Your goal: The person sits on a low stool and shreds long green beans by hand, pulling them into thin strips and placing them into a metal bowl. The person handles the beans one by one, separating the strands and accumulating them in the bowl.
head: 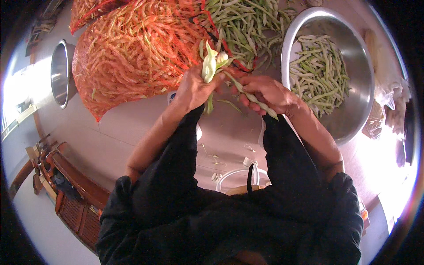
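Several pale green bean pods point(209, 68) stick up out of my left hand point(195, 88), which is closed around them. A long bean pod point(253, 98) runs from my left fingertips across to my right hand point(265, 92), whose fingers grip it along its length. Both hands are held above the floor, near my knees. Just beyond them lies a loose pile of green beans point(248, 26). To my right, a wide steel basin point(359, 99) holds a heap of bean pods point(321, 73) on its bottom.
A large orange mesh sack point(139, 56) full of pods lies at front left, another sack point(89, 13) behind it. A smaller steel basin point(60, 74) stands far left. A brown wooden bench point(79, 205) is at lower left. Bean strings point(215, 159) and a wheeled stool point(232, 174) are below me.
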The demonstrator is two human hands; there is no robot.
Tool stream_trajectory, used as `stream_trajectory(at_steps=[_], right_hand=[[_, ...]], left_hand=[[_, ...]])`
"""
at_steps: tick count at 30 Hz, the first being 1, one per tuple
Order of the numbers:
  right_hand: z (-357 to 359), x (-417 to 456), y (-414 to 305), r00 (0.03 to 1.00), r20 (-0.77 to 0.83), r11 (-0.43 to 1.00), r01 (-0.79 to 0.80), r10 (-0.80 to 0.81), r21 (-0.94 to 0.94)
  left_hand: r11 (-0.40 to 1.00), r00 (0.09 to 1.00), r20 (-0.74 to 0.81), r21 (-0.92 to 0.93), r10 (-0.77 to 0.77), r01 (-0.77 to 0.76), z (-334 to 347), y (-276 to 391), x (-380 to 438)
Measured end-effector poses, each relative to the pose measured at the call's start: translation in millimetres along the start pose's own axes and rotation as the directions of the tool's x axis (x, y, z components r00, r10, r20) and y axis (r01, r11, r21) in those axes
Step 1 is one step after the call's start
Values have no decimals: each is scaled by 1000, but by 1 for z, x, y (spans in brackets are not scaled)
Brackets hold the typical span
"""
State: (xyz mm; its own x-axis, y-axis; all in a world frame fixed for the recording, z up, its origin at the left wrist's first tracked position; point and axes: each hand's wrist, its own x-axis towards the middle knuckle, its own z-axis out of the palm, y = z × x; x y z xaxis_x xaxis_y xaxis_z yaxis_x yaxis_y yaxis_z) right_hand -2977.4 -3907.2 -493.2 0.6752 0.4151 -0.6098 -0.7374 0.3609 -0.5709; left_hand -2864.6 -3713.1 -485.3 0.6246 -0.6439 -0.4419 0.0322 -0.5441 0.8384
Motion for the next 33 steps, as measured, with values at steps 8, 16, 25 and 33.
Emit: stream_trajectory(at_steps=[8, 16, 25, 33], right_hand=[[15, 19, 3, 779, 23, 388, 337, -627, -858], [-5, 26, -26, 404, -428, 587, 492, -808, -643], [-74, -16, -11, 679, -288, 737, 605, -675, -302], [0, 37, -26, 935, -273, 856, 326, -228, 401]], left_hand=[[996, 994, -63, -27, 83, -85, 3, 0, -6], [507, 988, 123, -849, -91, 152, 24, 0, -4], [839, 988, 132, -545, 74, 10, 6, 5, -17], [932, 944, 326, -354, 51, 72, 11, 7, -27]])
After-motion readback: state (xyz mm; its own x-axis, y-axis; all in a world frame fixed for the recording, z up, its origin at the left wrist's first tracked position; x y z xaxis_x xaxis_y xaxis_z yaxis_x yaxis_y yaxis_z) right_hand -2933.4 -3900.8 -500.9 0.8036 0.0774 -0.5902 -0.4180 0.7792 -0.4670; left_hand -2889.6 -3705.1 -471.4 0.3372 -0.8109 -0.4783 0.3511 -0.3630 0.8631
